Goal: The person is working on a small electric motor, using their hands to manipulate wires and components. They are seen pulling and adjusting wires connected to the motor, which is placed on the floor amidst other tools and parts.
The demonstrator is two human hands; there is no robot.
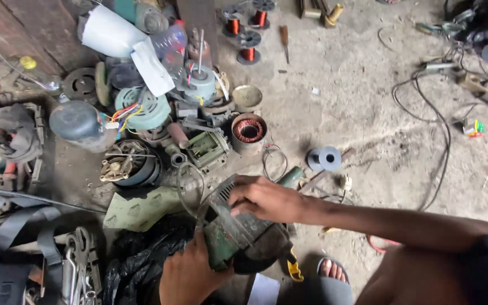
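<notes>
Green motor (230, 234) low in the middle, propped over a black bag (136, 262) above the floor (368, 130). Left hand (190, 274) cupped under the near end, fingers curled shut on the casing, seemingly to take the weight and stop any roll. Right hand (266, 199) laid over the top by the vented end, fingers bent and spread on the housing, pressing rather than pinching; grip beneath the palm not visible.

Just beyond, touching or nearly so: green sheet (142, 210) to the left, loose wire loop (274, 161) and grey spool (324, 158) farther out. Heap of stators, a copper winding (249, 131) and fan covers crowding the far side. Spanners (83, 262) lower left, yellow-handled tool (293, 270) and sandalled foot (332, 271) hard by the right. Black cable (444, 147) trailing well apart.
</notes>
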